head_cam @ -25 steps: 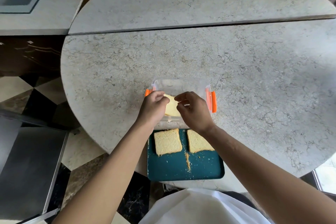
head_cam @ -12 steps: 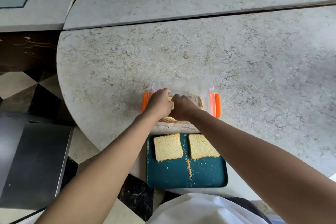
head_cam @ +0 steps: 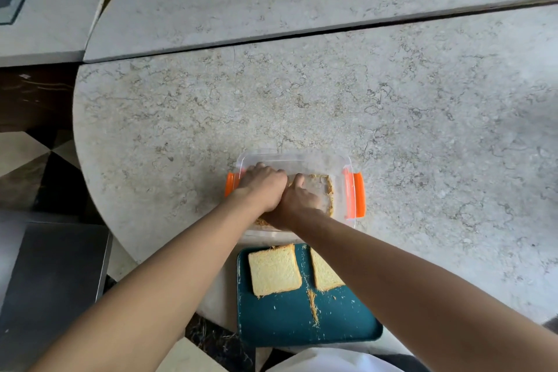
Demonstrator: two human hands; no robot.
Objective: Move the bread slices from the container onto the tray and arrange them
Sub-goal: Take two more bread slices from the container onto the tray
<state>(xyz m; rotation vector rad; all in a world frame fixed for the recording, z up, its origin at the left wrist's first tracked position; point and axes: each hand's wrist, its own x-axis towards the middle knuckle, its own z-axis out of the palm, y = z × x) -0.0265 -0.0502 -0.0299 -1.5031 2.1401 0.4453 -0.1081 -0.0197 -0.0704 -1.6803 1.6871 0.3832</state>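
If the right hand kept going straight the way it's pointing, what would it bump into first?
The right hand points away from the person, low inside the clear container. Going straight on, it would probably meet the container's far wall first, though depth is hard to judge from above.

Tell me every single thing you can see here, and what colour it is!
Bread slices: two, pale yellow, one on the tray's far left, one beside it, partly under the right forearm.
Tray: one, dark teal, at the table's near edge, strewn with crumbs.
Container: one, clear plastic with orange clips, just beyond the tray; brown crumbs inside.
Table: one, grey marbled stone, round-edged.
Floor: dark and light tiles, far left.
White cloth: bottom edge.
Left hand: inside the container, its grip hidden.
Right hand: inside the container, touching the left.
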